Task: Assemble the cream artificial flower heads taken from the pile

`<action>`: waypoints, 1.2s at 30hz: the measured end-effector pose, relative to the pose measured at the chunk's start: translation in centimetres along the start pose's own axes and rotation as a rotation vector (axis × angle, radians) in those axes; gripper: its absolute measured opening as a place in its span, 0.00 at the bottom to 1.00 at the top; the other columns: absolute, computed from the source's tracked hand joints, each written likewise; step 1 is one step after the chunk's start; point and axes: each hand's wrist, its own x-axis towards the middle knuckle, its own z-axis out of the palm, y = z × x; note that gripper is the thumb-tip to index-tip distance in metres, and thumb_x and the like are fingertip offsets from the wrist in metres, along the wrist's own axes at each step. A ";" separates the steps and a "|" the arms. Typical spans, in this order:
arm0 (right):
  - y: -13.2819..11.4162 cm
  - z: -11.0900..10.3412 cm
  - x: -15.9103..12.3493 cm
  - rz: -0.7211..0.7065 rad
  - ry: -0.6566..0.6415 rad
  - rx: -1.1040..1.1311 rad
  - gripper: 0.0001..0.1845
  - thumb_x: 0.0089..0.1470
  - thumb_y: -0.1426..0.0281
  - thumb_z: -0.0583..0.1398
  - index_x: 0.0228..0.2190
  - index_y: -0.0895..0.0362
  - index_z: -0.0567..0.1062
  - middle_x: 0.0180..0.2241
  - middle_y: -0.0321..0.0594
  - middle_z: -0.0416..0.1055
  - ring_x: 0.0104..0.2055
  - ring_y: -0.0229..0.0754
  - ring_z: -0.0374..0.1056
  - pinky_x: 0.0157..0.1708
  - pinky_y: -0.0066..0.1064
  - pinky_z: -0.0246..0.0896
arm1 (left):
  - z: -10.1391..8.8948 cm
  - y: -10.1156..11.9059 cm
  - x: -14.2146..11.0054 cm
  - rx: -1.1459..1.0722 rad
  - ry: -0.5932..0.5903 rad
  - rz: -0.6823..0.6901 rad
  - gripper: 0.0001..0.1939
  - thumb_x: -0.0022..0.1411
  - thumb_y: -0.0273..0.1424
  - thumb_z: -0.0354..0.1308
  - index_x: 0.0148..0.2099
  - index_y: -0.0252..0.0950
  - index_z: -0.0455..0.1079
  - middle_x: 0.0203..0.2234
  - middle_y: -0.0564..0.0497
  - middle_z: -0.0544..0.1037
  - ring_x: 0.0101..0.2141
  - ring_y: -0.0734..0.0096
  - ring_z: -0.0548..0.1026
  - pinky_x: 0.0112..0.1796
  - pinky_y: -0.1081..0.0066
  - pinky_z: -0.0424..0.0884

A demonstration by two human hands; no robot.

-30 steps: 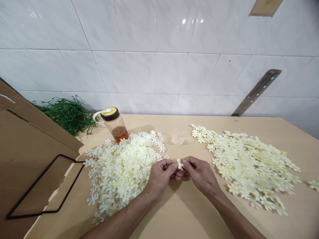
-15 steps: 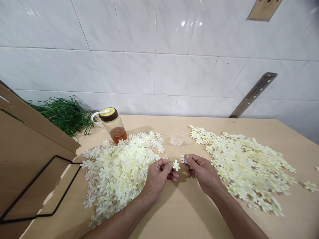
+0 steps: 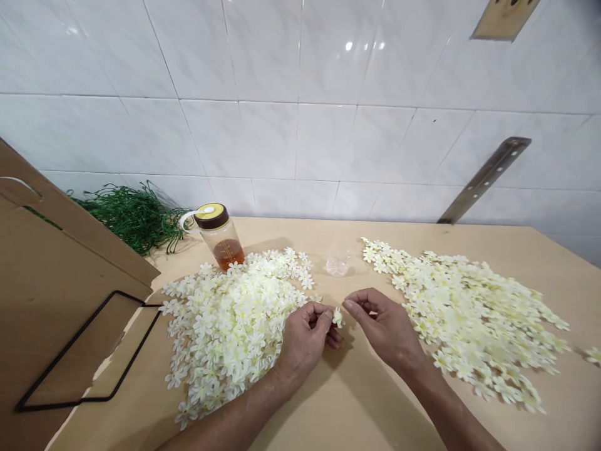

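Note:
My left hand (image 3: 307, 332) pinches a small pale-yellow artificial flower (image 3: 337, 317) between thumb and index finger, above the table. Close on its right is my right hand (image 3: 382, 322), thumb and index tips pressed together; anything between them is too small to make out. A large heap of the same cream flowers (image 3: 244, 307) lies to the left, beside my left forearm. More flowers (image 3: 474, 313) are spread over the table on the right, past my right hand. Behind the hands sits a small clear plastic piece (image 3: 338, 262).
A bottle of amber liquid (image 3: 220, 238) with a yellow-and-brown lid stands behind the left heap. Green artificial stems (image 3: 136, 216) lie at the back left. A cardboard box (image 3: 61, 294) and a black wire frame (image 3: 113, 294) border the left side. A metal bracket (image 3: 486, 181) leans against the tiled wall.
Both hands held a flower apart half a second ago; now no flower shows in my right hand. The flower in my left hand has turned from face-on to edge-on.

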 end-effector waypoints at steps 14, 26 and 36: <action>0.9 1.3 -0.8 0.106 -0.142 0.088 0.18 0.56 0.55 0.58 0.28 0.55 0.79 0.27 0.40 0.77 0.29 0.43 0.71 0.28 0.29 0.65 | -0.2 -0.9 0.1 -0.008 0.004 0.083 0.13 0.61 0.40 0.58 0.34 0.33 0.69 0.20 0.52 0.75 0.21 0.71 0.74 0.25 0.71 0.75; 1.2 1.5 -0.9 0.090 -0.106 0.131 0.16 0.56 0.58 0.59 0.28 0.56 0.78 0.26 0.40 0.75 0.28 0.42 0.69 0.27 0.28 0.63 | -0.1 -0.4 0.0 -0.055 -0.008 0.045 0.15 0.57 0.40 0.63 0.35 0.32 0.70 0.20 0.51 0.76 0.21 0.70 0.75 0.25 0.70 0.75; 1.1 1.1 -0.9 0.119 -0.118 0.200 0.17 0.53 0.56 0.62 0.27 0.56 0.79 0.25 0.39 0.75 0.26 0.39 0.67 0.25 0.27 0.61 | 0.0 0.8 -0.2 -0.162 -0.004 -0.063 0.16 0.56 0.41 0.64 0.33 0.30 0.72 0.20 0.49 0.77 0.20 0.74 0.73 0.26 0.74 0.72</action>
